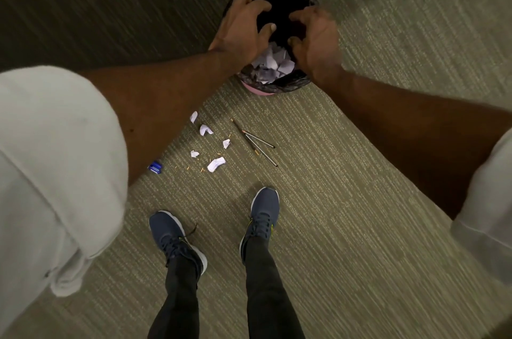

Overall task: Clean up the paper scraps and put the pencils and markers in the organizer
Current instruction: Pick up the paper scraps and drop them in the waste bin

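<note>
Left hand [243, 25] and right hand [315, 39] hover over the bin [277, 85] at 12 o'clock, fingers loosely bent, nothing visibly held; the right is blurred. Some paper [270, 64] is binned. Floor scraps [216, 164] and pencils [253, 139], at their 2 o'clock, remain. A sharpener [155, 166] lies at their 9. No organizer shows.

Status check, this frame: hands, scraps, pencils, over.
Over bin, left hand and right hand open, empty. Some paper in bin; five paper scraps on carpet. Three pencils on floor, blue sharpener nearby. Nothing in the way.
</note>
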The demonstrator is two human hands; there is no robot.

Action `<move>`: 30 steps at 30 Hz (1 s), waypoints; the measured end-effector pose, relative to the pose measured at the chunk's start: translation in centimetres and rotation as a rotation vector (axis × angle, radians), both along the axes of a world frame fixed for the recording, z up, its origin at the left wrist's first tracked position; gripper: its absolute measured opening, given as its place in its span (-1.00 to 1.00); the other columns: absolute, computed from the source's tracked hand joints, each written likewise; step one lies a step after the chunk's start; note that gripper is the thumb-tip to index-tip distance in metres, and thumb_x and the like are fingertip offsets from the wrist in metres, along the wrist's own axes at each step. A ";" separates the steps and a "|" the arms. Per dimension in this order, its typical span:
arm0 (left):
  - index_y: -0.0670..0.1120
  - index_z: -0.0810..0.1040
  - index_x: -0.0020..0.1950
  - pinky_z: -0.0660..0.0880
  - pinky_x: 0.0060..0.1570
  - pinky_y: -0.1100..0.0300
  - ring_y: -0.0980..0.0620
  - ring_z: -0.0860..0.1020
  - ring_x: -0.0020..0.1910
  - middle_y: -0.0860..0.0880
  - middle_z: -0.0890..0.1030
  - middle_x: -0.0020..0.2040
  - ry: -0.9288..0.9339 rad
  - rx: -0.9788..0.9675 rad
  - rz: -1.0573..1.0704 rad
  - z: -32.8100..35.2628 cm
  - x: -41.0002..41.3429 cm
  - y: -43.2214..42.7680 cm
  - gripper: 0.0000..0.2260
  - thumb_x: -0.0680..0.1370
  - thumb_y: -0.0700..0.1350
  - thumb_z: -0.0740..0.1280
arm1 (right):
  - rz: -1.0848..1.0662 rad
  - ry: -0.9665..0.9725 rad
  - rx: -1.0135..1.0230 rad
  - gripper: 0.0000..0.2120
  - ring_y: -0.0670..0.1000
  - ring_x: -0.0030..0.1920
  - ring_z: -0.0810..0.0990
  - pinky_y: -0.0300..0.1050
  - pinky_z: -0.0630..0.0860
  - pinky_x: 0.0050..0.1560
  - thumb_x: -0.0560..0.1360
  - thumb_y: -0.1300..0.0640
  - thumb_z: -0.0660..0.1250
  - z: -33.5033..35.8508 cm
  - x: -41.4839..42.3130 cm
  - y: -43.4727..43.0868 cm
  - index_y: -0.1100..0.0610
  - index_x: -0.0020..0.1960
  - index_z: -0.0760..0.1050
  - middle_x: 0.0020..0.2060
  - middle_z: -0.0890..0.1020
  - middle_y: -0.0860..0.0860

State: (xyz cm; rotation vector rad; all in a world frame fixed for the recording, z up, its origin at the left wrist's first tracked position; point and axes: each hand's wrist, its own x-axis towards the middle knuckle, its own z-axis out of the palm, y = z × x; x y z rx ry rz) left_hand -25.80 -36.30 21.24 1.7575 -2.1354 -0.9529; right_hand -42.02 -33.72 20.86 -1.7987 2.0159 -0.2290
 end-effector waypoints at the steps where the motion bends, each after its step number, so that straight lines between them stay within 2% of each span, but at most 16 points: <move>1: -0.06 0.42 0.48 0.33 0.47 0.20 -0.03 0.34 0.49 -0.10 0.30 0.49 0.001 0.003 0.008 0.2 0.4 0.1 -0.58 0.64 0.00 0.30 | 0.013 0.003 0.001 -0.56 -0.03 0.40 0.46 -0.22 0.38 0.43 0.55 0.24 0.33 0.1 0.1 0.1 0.08 0.43 0.48 0.41 0.48 0.03; 7: -0.08 0.40 0.49 0.32 0.44 0.16 -0.06 0.36 0.48 -0.12 0.30 0.49 -0.046 0.004 0.036 2.6 4.9 0.4 -0.57 0.64 0.02 0.28 | 0.112 -0.014 0.006 -0.57 0.01 0.42 0.44 -0.27 0.29 0.44 0.56 0.26 0.30 1.0 2.1 0.7 0.11 0.42 0.49 0.42 0.45 0.08; 12: -0.09 0.40 0.49 0.27 0.43 0.24 -0.04 0.35 0.48 -0.13 0.33 0.48 -0.077 -0.008 0.110 2.5 9.8 0.8 -0.58 0.65 0.01 0.27 | 0.181 -0.049 0.019 -0.58 0.04 0.41 0.46 -0.21 0.36 0.41 0.56 0.27 0.28 0.6 5.6 1.7 0.11 0.40 0.52 0.42 0.44 0.09; 16: -0.12 0.40 0.49 0.24 0.45 0.24 -0.03 0.37 0.46 -0.14 0.38 0.45 -0.078 0.004 0.193 1.0 14.1 2.7 -0.57 0.65 0.00 0.27 | 0.346 -0.044 0.040 -0.67 0.09 0.32 0.51 -0.02 0.47 0.33 0.59 0.23 0.27 -0.9 9.3 2.9 0.12 0.33 0.56 0.36 0.47 0.10; 20: -0.14 0.40 0.49 0.22 0.45 0.25 -0.04 0.37 0.46 -0.15 0.40 0.44 -0.095 0.065 0.209 -1.3 18.7 5.1 -0.56 0.64 -0.03 0.29 | 0.477 0.026 0.093 -0.63 0.11 0.33 0.49 -0.11 0.35 0.33 0.56 0.30 0.27 -3.4 12.6 4.0 0.12 0.34 0.54 0.33 0.50 0.11; 25: -0.11 0.40 0.49 0.26 0.46 0.21 -0.08 0.39 0.46 -0.16 0.40 0.44 -0.114 0.133 0.323 -5.9 23.8 7.5 -0.55 0.62 -0.04 0.33 | 0.590 0.053 0.148 -0.63 0.12 0.30 0.54 -0.02 0.53 0.27 0.59 0.28 0.28 -7.4 16.8 5.9 0.13 0.38 0.50 0.40 0.44 0.11; 30: -0.11 0.42 0.49 0.30 0.41 0.21 -0.08 0.43 0.42 -0.17 0.45 0.42 -0.128 0.182 0.334 -11.2 26.5 9.1 -0.55 0.62 -0.03 0.34 | 0.619 0.030 0.242 -0.53 0.13 0.46 0.41 -0.07 0.33 0.44 0.59 0.20 0.27 -13.6 19.5 7.1 0.09 0.49 0.39 0.52 0.31 0.12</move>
